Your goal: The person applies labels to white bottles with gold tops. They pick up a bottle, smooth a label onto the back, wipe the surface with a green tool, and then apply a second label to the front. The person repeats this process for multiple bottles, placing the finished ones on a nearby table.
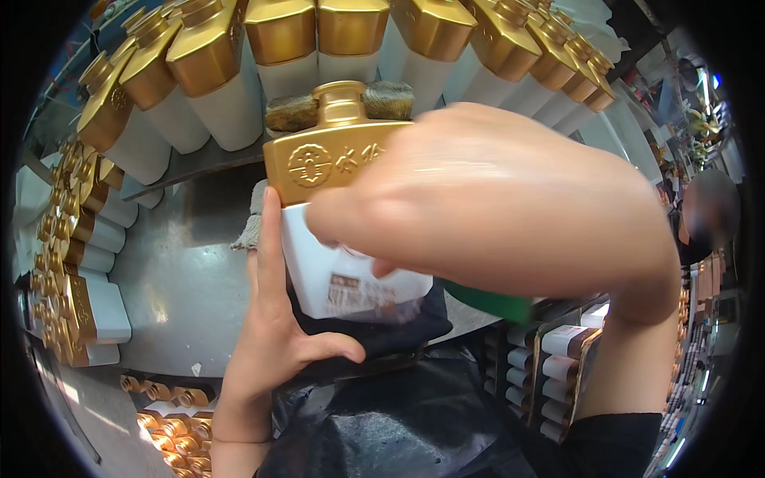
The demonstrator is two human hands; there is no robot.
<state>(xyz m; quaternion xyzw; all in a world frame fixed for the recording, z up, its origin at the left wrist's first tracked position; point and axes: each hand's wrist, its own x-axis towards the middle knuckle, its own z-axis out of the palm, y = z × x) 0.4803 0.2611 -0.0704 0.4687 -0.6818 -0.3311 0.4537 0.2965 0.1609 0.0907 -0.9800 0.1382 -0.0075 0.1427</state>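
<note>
A white bottle [311, 263] with a gold shoulder and neck lies tilted in front of me, with dark print low on its face. Its neck sits between two worn, wrapped pads [388, 101], and its lower end is on dark cloth [434, 315]. Along the bottle's left edge, my left hand [275, 319] rests with fingers stretched out and thumb spread away. Over the bottle's right side is my right hand [446, 191], closed, its fingers curled down at the white face and blurred. What they hold, if anything, is hidden. A green piece [490, 303] shows below my right forearm.
Gold-shouldered white bottles [279, 48] stand in an arc behind the work spot, with more [96, 307] at the left. The metal table [175, 271] lies between. Crates of bottles [179, 434] are below left and right. Another person [709, 215] is at the far right.
</note>
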